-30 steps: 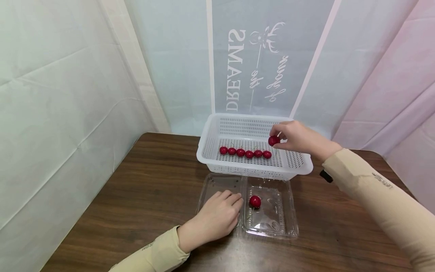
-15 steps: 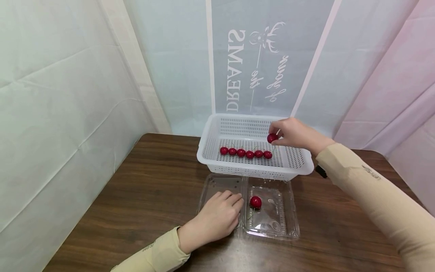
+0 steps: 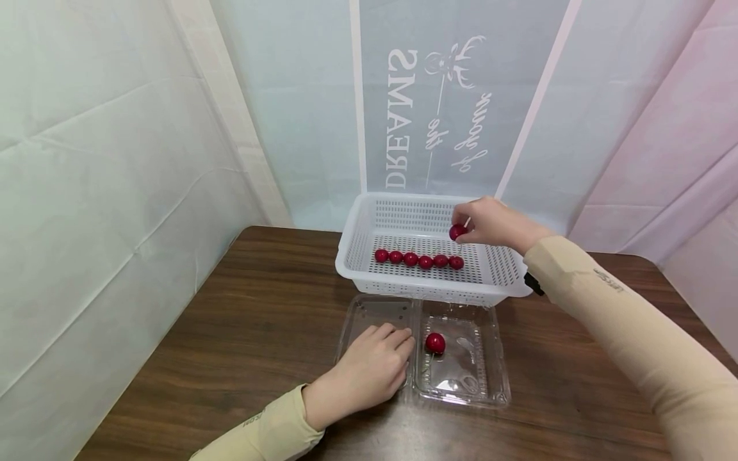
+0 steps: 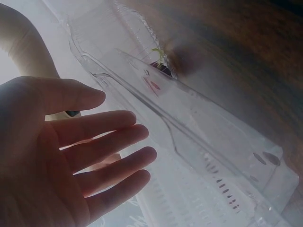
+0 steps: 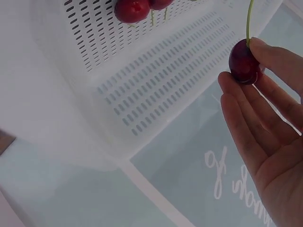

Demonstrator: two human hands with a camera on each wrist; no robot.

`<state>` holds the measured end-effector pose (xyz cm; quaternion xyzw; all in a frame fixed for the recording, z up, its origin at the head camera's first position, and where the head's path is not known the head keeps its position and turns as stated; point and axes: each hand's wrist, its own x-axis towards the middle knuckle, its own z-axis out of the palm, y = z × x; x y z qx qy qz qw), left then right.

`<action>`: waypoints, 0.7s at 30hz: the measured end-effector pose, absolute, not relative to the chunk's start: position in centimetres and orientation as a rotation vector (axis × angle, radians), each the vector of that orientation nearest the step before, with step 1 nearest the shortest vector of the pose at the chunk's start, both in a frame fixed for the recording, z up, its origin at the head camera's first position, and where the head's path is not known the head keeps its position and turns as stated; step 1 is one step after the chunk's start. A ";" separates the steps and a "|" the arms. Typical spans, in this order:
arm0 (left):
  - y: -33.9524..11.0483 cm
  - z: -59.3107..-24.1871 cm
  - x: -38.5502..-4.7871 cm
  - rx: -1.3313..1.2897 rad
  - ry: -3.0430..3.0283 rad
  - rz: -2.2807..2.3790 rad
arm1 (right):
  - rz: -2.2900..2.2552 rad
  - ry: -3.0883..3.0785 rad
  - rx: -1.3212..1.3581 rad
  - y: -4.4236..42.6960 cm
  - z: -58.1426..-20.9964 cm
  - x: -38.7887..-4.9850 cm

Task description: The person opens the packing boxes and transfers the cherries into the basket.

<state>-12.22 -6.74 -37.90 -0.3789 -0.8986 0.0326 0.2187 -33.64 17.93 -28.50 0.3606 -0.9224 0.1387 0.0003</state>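
My right hand [image 3: 489,221] pinches a dark red cherry [image 3: 457,232] between thumb and fingertips, above the back right of the white plastic basket [image 3: 346,256]. In the right wrist view a green stem rises from this cherry [image 5: 243,61]. A row of several cherries [image 3: 425,262] lies on the basket floor, just in front of the held one. My left hand [image 3: 373,365] rests on the lid half of an open clear clamshell box [image 3: 496,358], its fingers [image 4: 113,161] relaxed and apart. One cherry [image 3: 435,343] with a stem sits in the box's deeper half.
Both containers stand on a dark brown wooden table [image 3: 248,307], the basket directly behind the clamshell. A printed grey-blue cloth [image 3: 438,128] hangs behind the basket. Pale cloth walls [image 3: 115,160] border the table at the left and right.
My right hand has shifted slightly left and back over the basket, carrying its cherry along. My left hand, the row and the cherry in the clamshell have stayed in place.
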 end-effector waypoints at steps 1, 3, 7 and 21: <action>-6.7 -37.9 -12.2 -1.049 -2.485 0.091 | 0.427 -2.905 1.124 17.9 -28.5 -33.7; -6.7 -37.9 -12.2 -1.048 -2.483 0.095 | 0.410 -2.920 1.108 17.7 -28.6 -34.0; -6.7 -37.9 -12.2 -1.047 -2.482 0.098 | 0.388 -2.954 1.090 17.3 -28.7 -34.4; -6.7 -37.9 -12.3 -1.048 -2.481 0.099 | 0.319 -3.018 1.074 16.7 -29.7 -35.8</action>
